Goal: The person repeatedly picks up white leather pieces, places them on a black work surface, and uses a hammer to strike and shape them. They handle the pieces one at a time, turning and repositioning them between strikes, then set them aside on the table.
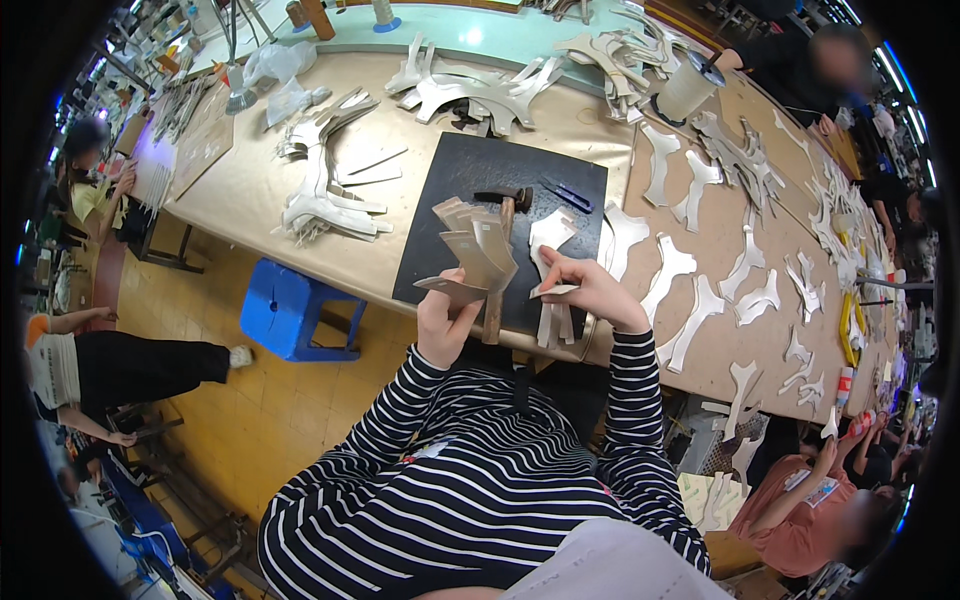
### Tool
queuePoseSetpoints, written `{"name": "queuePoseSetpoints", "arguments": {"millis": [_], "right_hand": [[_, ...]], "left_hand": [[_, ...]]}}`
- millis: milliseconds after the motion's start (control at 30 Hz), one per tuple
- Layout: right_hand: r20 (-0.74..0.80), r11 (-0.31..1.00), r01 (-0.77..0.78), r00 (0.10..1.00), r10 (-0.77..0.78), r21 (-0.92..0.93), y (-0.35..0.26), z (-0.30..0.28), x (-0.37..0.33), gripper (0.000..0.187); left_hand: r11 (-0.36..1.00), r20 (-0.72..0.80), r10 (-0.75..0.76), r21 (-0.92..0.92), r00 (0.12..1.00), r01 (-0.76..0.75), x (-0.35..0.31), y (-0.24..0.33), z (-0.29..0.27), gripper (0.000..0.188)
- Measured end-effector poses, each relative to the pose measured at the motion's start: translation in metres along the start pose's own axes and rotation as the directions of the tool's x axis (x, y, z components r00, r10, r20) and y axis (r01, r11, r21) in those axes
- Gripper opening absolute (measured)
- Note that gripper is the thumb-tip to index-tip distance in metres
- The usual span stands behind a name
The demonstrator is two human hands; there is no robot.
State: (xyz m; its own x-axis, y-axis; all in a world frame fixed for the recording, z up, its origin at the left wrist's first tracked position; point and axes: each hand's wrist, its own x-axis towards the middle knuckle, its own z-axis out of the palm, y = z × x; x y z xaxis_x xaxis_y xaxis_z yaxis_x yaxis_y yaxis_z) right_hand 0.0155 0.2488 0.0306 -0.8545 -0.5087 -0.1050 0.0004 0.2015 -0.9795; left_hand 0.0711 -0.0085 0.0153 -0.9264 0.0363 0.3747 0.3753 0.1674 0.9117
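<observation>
My left hand point(443, 325) is closed on a curved tan shoe-upper-like cut piece point(452, 290), near the front edge of a black mat point(430, 190). Between thumb and fingers, my right hand point(598, 292) pinches a small pale piece point(556, 291). Several fanned tan pieces point(478, 243) lie just beyond my left hand, partly over the wooden handle of a hammer point(508, 210). A stack of whitish cut pieces point(552, 233) lies by my right fingers, which hide part of it. Blue-handled snips point(567, 194) rest near the mat's far right corner.
Piles of pale cut pieces point(480, 92) lie behind the mat, with more point(325, 190) to its left. Single pieces point(665, 270) spread over the table on the right, near a thread spool point(688, 88). A blue stool point(290, 310) stands left; several people work around.
</observation>
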Motion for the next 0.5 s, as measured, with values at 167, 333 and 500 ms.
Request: {"name": "queuePoseSetpoints", "arguments": {"millis": [167, 333, 500], "right_hand": [[-0.206, 0.984, 0.108, 0.976, -0.077, 0.142, -0.027, 0.007, -0.015, 0.026], [-0.670, 0.957, 0.291, 0.709, -0.222, -0.009, -0.045, 0.033, -0.021, 0.035], [-0.607, 0.912, 0.224, 0.689, -0.397, -0.343, -0.051, 0.043, -0.015, 0.017]], "left_hand": [[0.996, 0.043, 0.070, 0.050, 0.997, -0.072, 0.003, 0.007, 0.006, 0.037], [0.996, 0.097, 0.088, 0.013, 0.991, -0.089, 0.009, 0.012, 0.018, 0.034], [0.998, 0.075, 0.056, 0.029, 0.996, -0.058, 0.009, 0.014, 0.030, 0.028]]}}
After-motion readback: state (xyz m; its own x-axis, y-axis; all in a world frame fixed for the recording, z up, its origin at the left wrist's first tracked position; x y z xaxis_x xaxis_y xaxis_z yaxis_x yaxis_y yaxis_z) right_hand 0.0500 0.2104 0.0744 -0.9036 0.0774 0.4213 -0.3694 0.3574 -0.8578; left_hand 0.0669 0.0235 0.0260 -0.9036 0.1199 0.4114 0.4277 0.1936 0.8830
